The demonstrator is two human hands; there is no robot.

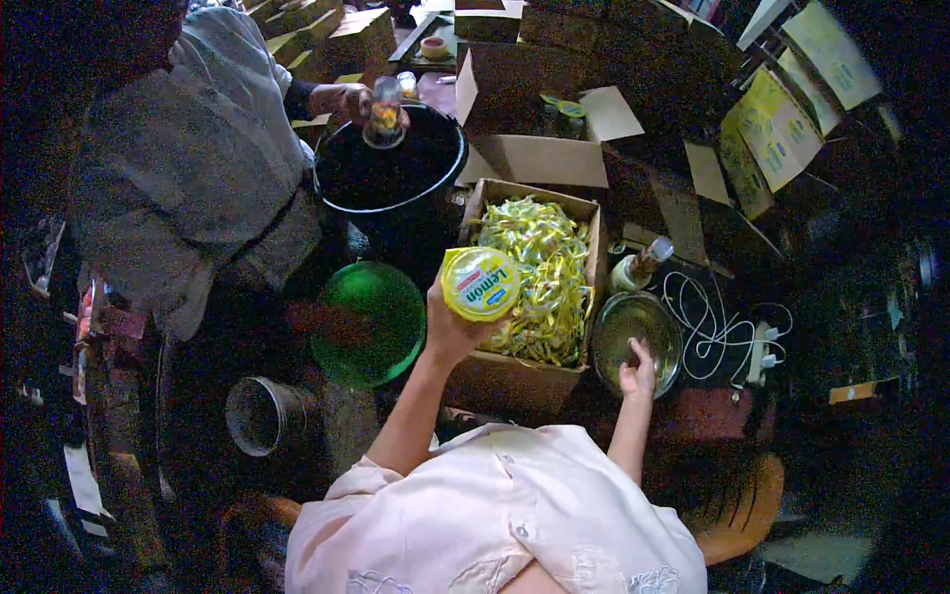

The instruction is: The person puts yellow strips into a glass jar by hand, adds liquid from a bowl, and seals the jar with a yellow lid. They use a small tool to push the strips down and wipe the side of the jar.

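My left hand [457, 322] is wrapped round a round tub with a yellow and white printed lid [482, 284], its top turned up. The tub is held over the left edge of a cardboard box [515, 379] filled with crinkled yellow wrapper strips [534, 267]. On the box's right, my right hand [638, 370] is over a shallow round bowl [658, 337], fingers apart and nothing visible in them. Whether the fingertips touch the bowl's inside is hard to tell. Behind the bowl stands a bottle or jar [633, 269] with a clear top.
A green round basin or lid [371, 325] and a pale bucket [262, 416] are at the left. Beyond them another person's hand [341, 102] holds a small jar over a large black tub [336, 188]. A white cable [698, 332] and power strip [760, 354] lie right.
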